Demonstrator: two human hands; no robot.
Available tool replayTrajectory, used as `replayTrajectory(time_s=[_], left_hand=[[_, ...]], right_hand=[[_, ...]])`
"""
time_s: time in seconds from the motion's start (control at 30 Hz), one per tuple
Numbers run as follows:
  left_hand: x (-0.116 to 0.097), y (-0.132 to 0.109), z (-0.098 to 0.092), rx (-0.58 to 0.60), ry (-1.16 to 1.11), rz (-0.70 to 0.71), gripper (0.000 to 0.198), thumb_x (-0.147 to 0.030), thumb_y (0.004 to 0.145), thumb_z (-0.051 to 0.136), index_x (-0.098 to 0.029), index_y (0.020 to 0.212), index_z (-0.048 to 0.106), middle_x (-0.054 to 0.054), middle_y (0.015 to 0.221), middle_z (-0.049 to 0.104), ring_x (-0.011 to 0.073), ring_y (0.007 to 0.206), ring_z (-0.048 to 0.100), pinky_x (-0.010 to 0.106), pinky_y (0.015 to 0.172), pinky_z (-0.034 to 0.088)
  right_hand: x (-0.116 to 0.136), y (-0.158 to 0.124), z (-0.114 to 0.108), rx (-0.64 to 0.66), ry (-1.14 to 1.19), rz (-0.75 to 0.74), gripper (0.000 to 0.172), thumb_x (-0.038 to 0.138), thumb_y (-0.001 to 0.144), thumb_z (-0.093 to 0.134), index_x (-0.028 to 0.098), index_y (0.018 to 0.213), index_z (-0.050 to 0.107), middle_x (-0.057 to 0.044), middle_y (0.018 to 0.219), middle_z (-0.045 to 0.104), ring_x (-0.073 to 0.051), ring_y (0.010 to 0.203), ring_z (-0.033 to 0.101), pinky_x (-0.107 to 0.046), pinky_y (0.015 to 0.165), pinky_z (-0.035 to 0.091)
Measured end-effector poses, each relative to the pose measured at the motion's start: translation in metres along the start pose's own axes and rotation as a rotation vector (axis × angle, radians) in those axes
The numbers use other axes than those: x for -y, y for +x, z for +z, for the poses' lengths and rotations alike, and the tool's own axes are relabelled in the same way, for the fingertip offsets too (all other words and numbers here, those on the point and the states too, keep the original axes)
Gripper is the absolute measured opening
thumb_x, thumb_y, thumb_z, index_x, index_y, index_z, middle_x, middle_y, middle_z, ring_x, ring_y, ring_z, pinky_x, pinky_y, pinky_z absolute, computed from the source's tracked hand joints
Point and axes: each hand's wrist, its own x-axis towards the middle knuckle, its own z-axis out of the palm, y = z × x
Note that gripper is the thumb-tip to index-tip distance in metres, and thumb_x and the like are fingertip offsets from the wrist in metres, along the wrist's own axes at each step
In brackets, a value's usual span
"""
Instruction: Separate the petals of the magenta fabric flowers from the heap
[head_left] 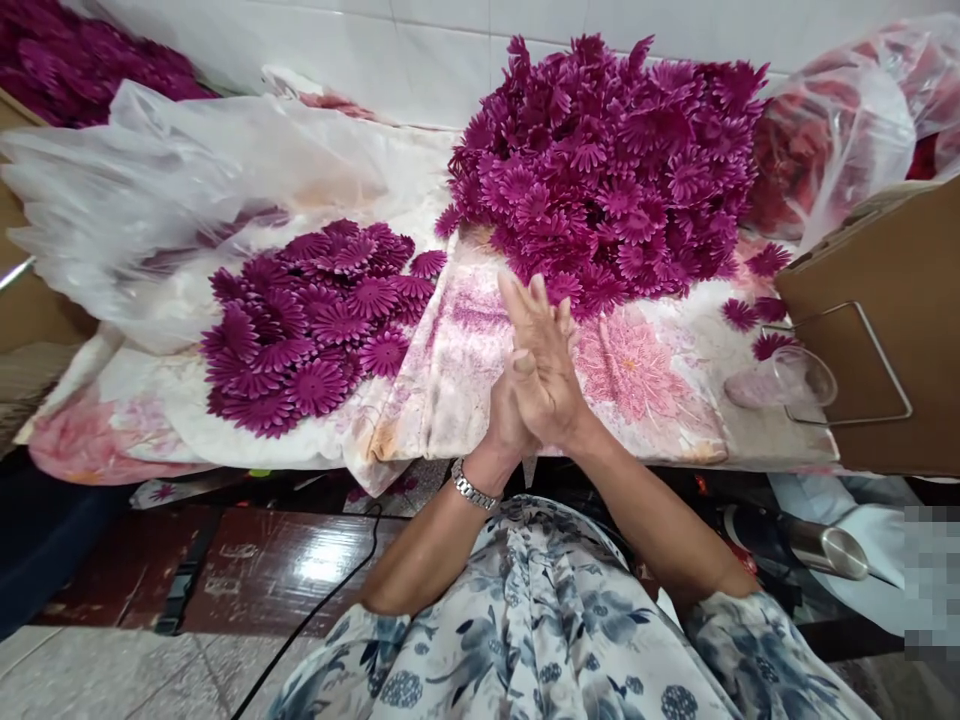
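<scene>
My left hand (pixel 508 412), with a metal watch (pixel 474 486) on its wrist, is pressed palm to palm against my right hand (pixel 551 385) above the near part of the table. The fingers of both hands are stretched out and point away from me. My right hand covers much of the left, and whatever may be between the palms is hidden. Just beyond my fingertips rises a large heap of purple artificial flower pieces (pixel 615 180). To the left of my hands lies a smaller, flatter pile of purple petal discs (pixel 315 320).
A floral cloth (pixel 480 400) covers the table. Clear plastic bags (pixel 172 170) lie at the left; another bag (pixel 832 130) with red pieces is at the back right. A cardboard box (pixel 885 330), wire frame (pixel 892 365) and clear plastic cup (pixel 806 377) stand at right.
</scene>
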Motion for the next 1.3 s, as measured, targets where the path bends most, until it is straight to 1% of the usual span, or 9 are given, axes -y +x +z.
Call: replayTrajectory(time_s=[0.1, 0.2, 0.43, 0.57, 0.77, 0.97, 1.07, 1.17, 1.3], left_hand=[[0.004, 0.001, -0.001, 0.071, -0.015, -0.004, 0.027, -0.032, 0.087, 0.048, -0.016, 0.085, 0.069, 0.004, 0.090, 0.071, 0.0166, 0.098, 0.063, 0.027, 0.089, 0.046], [0.004, 0.005, -0.006, -0.062, -0.003, 0.019, 0.016, -0.019, 0.080, 0.058, -0.014, 0.066, 0.066, -0.001, 0.068, 0.067, 0.0088, 0.068, 0.062, 0.019, 0.072, 0.047], [-0.016, 0.013, -0.009, -0.081, -0.024, -0.066, 0.020, -0.029, 0.084, 0.052, -0.017, 0.091, 0.066, 0.002, 0.075, 0.067, 0.0131, 0.068, 0.063, 0.026, 0.066, 0.049], [-0.019, 0.009, -0.008, -0.118, -0.034, -0.105, 0.021, -0.030, 0.081, 0.054, -0.016, 0.093, 0.065, 0.002, 0.074, 0.063, 0.0097, 0.061, 0.058, 0.020, 0.056, 0.045], [-0.008, 0.007, -0.017, 0.057, 0.069, -0.094, 0.025, -0.009, 0.062, 0.068, -0.018, 0.085, 0.066, -0.001, 0.076, 0.065, 0.0087, 0.069, 0.059, 0.020, 0.067, 0.049], [-0.003, 0.008, -0.010, -0.066, 0.251, 0.123, 0.017, -0.011, 0.062, 0.072, -0.017, 0.077, 0.068, -0.002, 0.072, 0.066, 0.0071, 0.063, 0.058, 0.016, 0.061, 0.048], [-0.004, 0.008, -0.001, -0.017, 0.208, -0.097, 0.019, -0.024, 0.074, 0.066, -0.019, 0.092, 0.066, -0.001, 0.067, 0.065, 0.0110, 0.061, 0.061, 0.021, 0.057, 0.052], [-0.003, 0.011, 0.006, -0.057, 0.133, -0.283, 0.011, -0.023, 0.079, 0.059, -0.015, 0.073, 0.062, 0.001, 0.062, 0.063, 0.0098, 0.054, 0.059, 0.018, 0.050, 0.051], [-0.002, 0.016, 0.006, -0.071, 0.180, -0.141, 0.014, -0.004, 0.068, 0.061, -0.017, 0.072, 0.062, -0.001, 0.063, 0.063, 0.0073, 0.052, 0.057, 0.013, 0.046, 0.048]], right_hand=[[-0.026, 0.010, -0.008, -0.082, -0.176, 0.048, 0.066, 0.064, 0.088, 0.005, 0.033, 0.136, 0.037, 0.000, 0.144, 0.039, -0.027, 0.143, 0.010, -0.062, 0.110, -0.007], [-0.040, 0.008, -0.020, -0.124, -0.276, 0.102, 0.065, 0.059, 0.091, 0.008, 0.027, 0.124, 0.054, -0.005, 0.134, 0.052, -0.028, 0.140, 0.021, -0.063, 0.110, 0.000], [-0.035, -0.005, -0.048, 0.031, 0.016, 0.117, 0.036, 0.045, 0.086, 0.050, 0.019, 0.109, 0.062, -0.008, 0.101, 0.065, -0.019, 0.095, 0.062, -0.038, 0.085, 0.051], [-0.038, -0.016, -0.046, 0.113, -0.039, 0.060, 0.021, 0.031, 0.081, 0.060, 0.017, 0.097, 0.063, -0.009, 0.103, 0.063, -0.019, 0.097, 0.061, -0.037, 0.086, 0.051], [-0.036, -0.022, -0.046, -0.054, -0.075, 0.007, 0.008, 0.021, 0.083, 0.056, 0.017, 0.088, 0.062, -0.006, 0.087, 0.064, -0.016, 0.085, 0.061, -0.033, 0.077, 0.051], [-0.037, -0.032, -0.049, -0.204, -0.136, -0.032, 0.012, 0.020, 0.087, 0.050, 0.017, 0.089, 0.061, -0.003, 0.075, 0.060, -0.013, 0.072, 0.058, -0.027, 0.067, 0.050], [-0.040, -0.038, -0.052, -0.304, -0.286, -0.065, 0.021, 0.016, 0.089, 0.042, 0.014, 0.094, 0.063, -0.009, 0.085, 0.061, -0.016, 0.083, 0.057, -0.029, 0.074, 0.051], [-0.041, -0.045, -0.057, -0.200, -0.453, -0.175, 0.023, 0.020, 0.090, 0.042, 0.018, 0.093, 0.065, -0.008, 0.089, 0.064, -0.017, 0.086, 0.056, -0.032, 0.077, 0.048], [-0.038, -0.054, -0.065, -0.050, -0.396, -0.261, 0.020, 0.032, 0.088, 0.051, 0.019, 0.092, 0.066, -0.004, 0.087, 0.067, -0.015, 0.085, 0.058, -0.031, 0.079, 0.047]])
